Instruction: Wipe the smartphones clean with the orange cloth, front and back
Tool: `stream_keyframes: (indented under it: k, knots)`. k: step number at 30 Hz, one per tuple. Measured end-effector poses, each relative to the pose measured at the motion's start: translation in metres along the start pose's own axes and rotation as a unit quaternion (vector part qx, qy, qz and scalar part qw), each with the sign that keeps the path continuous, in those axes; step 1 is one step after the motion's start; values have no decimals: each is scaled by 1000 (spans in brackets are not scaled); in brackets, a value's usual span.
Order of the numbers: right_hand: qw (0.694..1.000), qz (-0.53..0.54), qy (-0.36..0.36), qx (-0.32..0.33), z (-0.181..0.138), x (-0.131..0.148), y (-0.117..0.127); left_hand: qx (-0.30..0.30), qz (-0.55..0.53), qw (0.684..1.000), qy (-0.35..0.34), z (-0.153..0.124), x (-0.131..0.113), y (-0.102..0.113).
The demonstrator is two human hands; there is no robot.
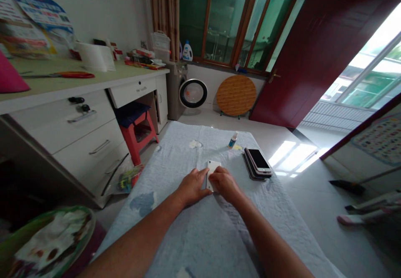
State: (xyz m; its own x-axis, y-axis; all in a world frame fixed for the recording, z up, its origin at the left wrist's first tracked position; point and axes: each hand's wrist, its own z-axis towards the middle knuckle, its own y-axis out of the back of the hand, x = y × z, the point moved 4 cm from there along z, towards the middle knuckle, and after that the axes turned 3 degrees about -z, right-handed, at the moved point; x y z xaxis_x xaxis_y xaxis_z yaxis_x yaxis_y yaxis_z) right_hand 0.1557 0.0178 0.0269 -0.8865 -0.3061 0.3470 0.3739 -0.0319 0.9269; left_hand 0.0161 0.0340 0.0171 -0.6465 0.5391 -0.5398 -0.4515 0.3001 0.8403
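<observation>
A white phone lies on a table covered with a pale blue cloth. Both my hands are on it. My left hand grips its left edge with curled fingers. My right hand covers its lower right part, fingers pressed down on it. A stack of several phones sits to the right, apart from my hands. A small spray bottle stands farther back, and a crumpled white wipe lies to its left.
A white desk with drawers runs along the left, with a red stool under it. A bowl of scraps is at the lower left. A washing machine, a round wooden tabletop and an open dark red door stand beyond.
</observation>
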Motion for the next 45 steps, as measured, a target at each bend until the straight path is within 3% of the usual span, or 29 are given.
stream_keyframes:
  k: [4, 8, 19, 24, 32, 36, 40, 45]
  knots:
    - [999, 38, 18, 18, -28, 14, 7, 0, -7, 999, -31, 1, 0, -1]
    - [998, 69, 6, -1, -36, 7, 11, -1, 5, 999, -46, 1, 1, -2]
    - [983, 9, -169, -68, 40, -52, 9, 4, 21, 998, -53, 1, -4, 2]
    - [978, 6, -198, -71, 31, -46, 8, 1, 20, 999, -45, 2, -3, 0]
    - [982, 16, -187, -35, -36, -6, 9, -2, 29, 998, -48, 2, -1, -3]
    - [984, 26, -176, -31, -53, 4, 9, -3, 32, 998, -49, 2, -2, -4]
    - [987, 4, -158, -37, -42, -2, 5, -3, 36, 998, -46, 3, -2, -4]
    - [986, -22, -152, -66, -3, -23, 1, 5, 35, 998, -43, 1, -4, 1]
